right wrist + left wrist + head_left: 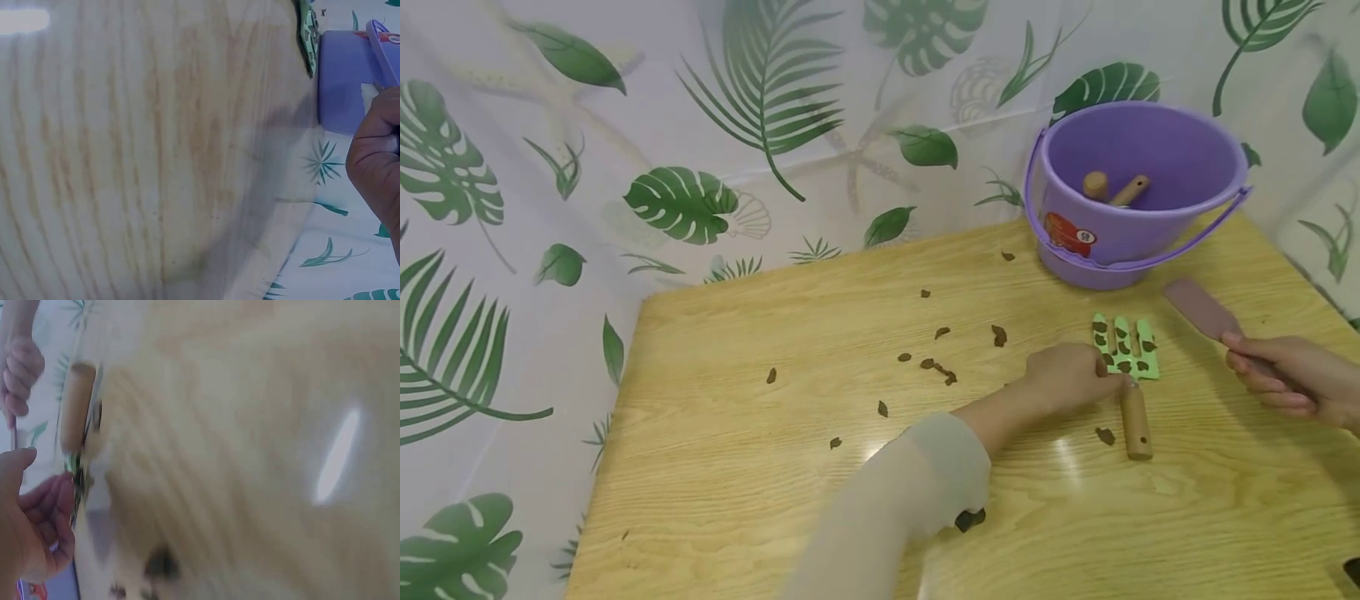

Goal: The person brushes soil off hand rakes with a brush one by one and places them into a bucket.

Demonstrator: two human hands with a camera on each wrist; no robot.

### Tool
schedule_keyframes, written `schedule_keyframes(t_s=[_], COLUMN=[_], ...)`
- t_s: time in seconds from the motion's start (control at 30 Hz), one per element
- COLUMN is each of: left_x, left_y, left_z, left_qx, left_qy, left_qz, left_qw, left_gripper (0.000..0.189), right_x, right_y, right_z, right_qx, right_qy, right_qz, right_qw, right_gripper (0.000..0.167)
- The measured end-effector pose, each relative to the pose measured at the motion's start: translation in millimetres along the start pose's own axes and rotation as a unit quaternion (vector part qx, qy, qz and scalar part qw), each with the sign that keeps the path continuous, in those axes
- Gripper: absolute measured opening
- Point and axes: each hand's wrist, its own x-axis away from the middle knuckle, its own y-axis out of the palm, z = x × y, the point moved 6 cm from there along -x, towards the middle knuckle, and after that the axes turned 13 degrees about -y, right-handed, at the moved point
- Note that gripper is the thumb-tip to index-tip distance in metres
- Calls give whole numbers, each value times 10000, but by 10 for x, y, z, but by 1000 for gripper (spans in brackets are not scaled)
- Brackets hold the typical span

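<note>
A small garden fork (1137, 367) with green tines and a wooden handle (1137, 425) lies on the table, brown leaf-like bits on its tines. My left hand (1071, 377) reaches over the table with its fingertips right at the fork's neck. In the left wrist view, the thumb of that hand (40, 519) stands apart from its loosely bent fingers. To the right, my right hand (1292, 379) grips a mauve flat-bladed spatula (1202, 307), its blade pointing toward the bucket. In the right wrist view, only part of that hand (378, 150) shows.
A purple bucket (1090, 242) with wooden-handled tools (1129, 192) inside stands at the back right. Brown bits (998, 336) are scattered over the wooden table (737, 467). Leaf-patterned cloth (820, 108) hangs behind and at the left. A dark object (1352, 571) shows at the lower right.
</note>
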Motion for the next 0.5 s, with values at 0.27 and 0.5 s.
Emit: schedule_keyframes(t_s=[0.27,0.5], left_x=[68,75], left_y=[231,394], left_z=[165,231], left_qx=[-676,-641], left_qy=[-796,-1240], left_qz=[-232,-508], left_qw=[9943,9889], left_gripper=[63,47], right_x=[8,8], right_y=[-77,-136], right_z=[65,140], right_qx=[-182,-235], right_qy=[-194,-507], right_qz=[-156,-134], right_qw=[9995,9983], right_gripper=[60,59])
